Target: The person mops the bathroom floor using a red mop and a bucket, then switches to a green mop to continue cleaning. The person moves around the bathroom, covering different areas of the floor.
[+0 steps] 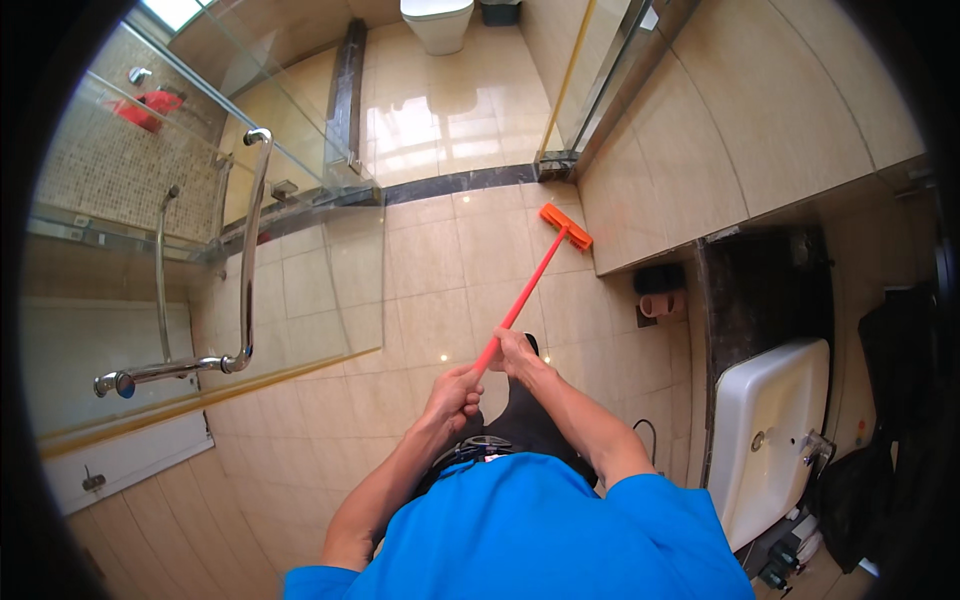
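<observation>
A floor brush with a long red handle (525, 292) and an orange head (566, 228) reaches away from me across the tiles. Its head rests on the floor close to the right-hand wall, just short of a dark threshold strip. My left hand (455, 392) is closed round the top end of the handle, near my waist. A little farther down the handle, my right hand (514, 352) is wrapped round it too. The bristles show only in part along the head's near edge.
At left, an open glass door (310, 290) carries a chrome bar handle (252, 250). A white washbasin (765, 440) stands on the right, with pinkish slippers (662, 303) on the floor beyond it. Past the dark threshold (460, 182) is a white toilet (440, 25).
</observation>
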The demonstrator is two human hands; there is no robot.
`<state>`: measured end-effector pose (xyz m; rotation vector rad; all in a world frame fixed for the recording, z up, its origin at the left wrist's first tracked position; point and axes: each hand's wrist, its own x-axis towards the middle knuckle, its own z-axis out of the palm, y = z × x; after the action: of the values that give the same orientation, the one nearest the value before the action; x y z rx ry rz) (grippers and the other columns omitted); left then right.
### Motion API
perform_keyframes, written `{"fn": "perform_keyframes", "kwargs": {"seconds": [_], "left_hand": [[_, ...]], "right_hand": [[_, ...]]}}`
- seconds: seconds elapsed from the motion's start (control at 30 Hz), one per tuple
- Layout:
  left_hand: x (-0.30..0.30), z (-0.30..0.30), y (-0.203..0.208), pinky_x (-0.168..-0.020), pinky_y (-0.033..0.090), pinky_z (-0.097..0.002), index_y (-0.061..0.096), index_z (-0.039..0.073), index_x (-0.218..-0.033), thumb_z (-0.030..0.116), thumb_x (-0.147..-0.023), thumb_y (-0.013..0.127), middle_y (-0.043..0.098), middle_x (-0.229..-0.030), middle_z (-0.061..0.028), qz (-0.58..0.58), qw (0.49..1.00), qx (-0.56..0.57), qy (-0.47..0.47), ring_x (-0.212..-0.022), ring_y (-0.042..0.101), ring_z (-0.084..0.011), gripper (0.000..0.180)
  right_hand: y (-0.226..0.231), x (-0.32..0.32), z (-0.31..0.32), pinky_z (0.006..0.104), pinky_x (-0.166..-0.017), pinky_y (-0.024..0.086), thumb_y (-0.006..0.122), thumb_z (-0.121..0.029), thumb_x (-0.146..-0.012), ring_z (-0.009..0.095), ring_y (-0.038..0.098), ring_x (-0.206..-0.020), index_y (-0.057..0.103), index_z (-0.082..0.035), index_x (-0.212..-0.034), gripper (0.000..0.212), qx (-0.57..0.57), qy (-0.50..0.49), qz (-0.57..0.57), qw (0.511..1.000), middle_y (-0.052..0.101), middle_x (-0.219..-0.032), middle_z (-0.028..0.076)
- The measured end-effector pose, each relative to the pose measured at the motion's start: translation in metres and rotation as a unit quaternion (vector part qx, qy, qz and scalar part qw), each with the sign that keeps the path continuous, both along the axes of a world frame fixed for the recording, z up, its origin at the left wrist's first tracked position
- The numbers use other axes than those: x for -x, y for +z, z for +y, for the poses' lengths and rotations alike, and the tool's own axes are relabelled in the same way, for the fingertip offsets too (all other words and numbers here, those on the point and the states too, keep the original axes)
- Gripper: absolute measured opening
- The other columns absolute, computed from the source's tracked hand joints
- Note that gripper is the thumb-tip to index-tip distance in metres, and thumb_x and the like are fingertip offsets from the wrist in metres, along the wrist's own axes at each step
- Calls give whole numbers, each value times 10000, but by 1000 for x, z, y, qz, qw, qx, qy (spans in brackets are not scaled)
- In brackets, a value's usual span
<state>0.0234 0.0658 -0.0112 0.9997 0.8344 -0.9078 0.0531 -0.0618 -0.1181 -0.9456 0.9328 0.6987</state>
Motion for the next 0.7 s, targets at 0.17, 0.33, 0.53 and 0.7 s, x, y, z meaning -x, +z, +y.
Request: {"fn": "perform_keyframes", "kwargs": {"seconds": [0.17, 0.33, 0.53, 0.7], "left_hand": [[1, 2, 1, -305, 228, -141, 443, 42, -991, 146, -800, 444, 397, -576, 5, -9, 999, 27, -18, -391, 294, -23, 217], [20, 17, 5, -303, 229, -140, 454, 73, -927, 145, -808, 432, 406, -570, 5, 17, 999, 42, -8, -379, 292, -30, 140], [19, 24, -1, -307, 231, -145, 448, 79, -952, 139, -817, 421, 409, -576, 2, 31, 998, 45, 5, -387, 294, -32, 151], [3, 6, -12, -310, 227, -144, 436, 46, -986, 140, -806, 441, 395, -583, -1, 17, 999, 41, 17, -394, 288, -30, 204]], "right_hand": [[9, 8, 12, 414, -570, 425, 415, -248, -764, 241, 503, -593, 468, -18, -739, 237, 47, -27, -10, 998, 503, -647, 105], [28, 33, 38, 371, -526, 424, 426, -222, -763, 234, 498, -621, 428, 6, -819, 235, 36, -54, -16, 998, 496, -724, 143], [25, 27, 35, 354, -468, 409, 424, -230, -772, 228, 485, -560, 430, -10, -770, 219, -13, -22, 7, 1000, 491, -666, 126], [10, 8, 15, 353, -477, 406, 413, -235, -781, 222, 476, -540, 435, -12, -748, 227, -16, 3, -20, 1000, 494, -640, 117]]}}
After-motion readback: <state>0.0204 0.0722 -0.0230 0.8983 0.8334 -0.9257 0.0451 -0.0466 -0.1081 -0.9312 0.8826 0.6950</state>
